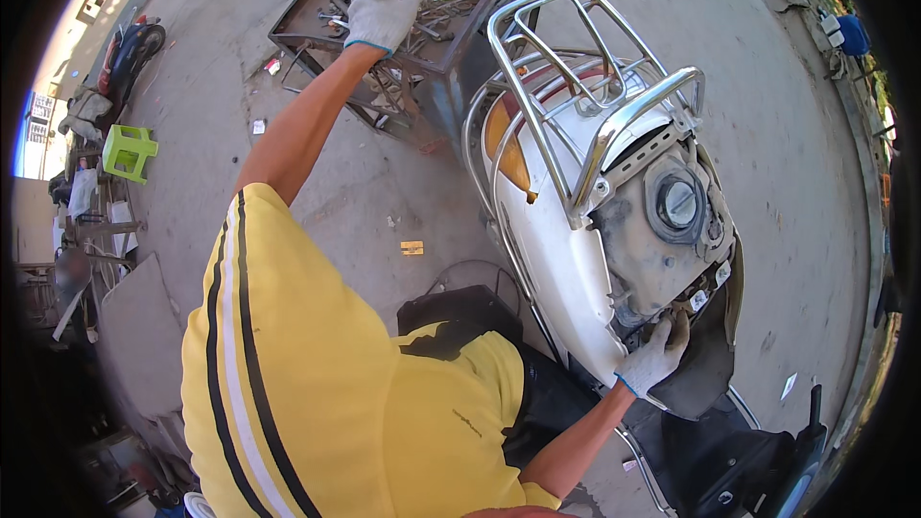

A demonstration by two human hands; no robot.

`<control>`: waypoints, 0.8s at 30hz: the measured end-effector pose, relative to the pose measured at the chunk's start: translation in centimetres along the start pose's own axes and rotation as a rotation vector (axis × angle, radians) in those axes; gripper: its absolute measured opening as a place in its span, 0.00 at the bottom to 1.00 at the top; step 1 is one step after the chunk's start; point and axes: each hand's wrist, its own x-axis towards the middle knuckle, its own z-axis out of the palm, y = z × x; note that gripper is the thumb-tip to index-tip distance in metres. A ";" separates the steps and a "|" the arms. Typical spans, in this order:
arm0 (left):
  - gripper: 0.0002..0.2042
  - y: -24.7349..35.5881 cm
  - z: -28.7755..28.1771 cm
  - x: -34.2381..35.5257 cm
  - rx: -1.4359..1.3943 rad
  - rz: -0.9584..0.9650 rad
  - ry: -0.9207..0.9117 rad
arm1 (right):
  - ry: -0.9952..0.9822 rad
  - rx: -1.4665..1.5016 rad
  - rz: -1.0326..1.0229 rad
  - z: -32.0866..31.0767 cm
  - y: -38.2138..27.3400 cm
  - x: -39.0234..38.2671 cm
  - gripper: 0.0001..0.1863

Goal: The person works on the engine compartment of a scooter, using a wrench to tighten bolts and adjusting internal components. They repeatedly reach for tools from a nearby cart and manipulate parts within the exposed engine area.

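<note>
My left hand (384,8), in a pale work glove, reaches over a metal tool tray (297,24) full of loose tools. Its fingers are curled by a reddish bit; what they hold is unclear. A white scooter (552,269) stands at my right, its seat area uncovered. There a dusty fuel tank (638,249) with a round cap (679,203) lies bare. My right hand (657,355), also gloved, has its fingers drawn together in the gap below the tank; whatever is between them is hidden. A chrome rear rack (614,149) rises beyond the tank.
The tray's metal stand (446,96) is close to the scooter's tail. A green plastic stool (129,153) and a parked motorbike (129,62) are far left. A yellow packet (412,247) lies on the concrete ground. Near the lower right is the scooter's handlebar grip (815,408).
</note>
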 end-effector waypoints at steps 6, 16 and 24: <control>0.23 9.2 -1.9 -3.8 -0.210 -0.164 -0.414 | 0.010 -0.006 0.010 0.0 -0.6 -0.6 0.23; 0.27 9.1 0.1 -4.7 0.032 -0.149 -0.514 | 0.014 -0.046 -0.043 0.2 -1.2 -0.5 0.22; 0.29 8.5 -0.5 -4.2 0.061 -0.163 -0.630 | 0.053 -0.207 -0.038 -0.1 -1.8 -1.0 0.22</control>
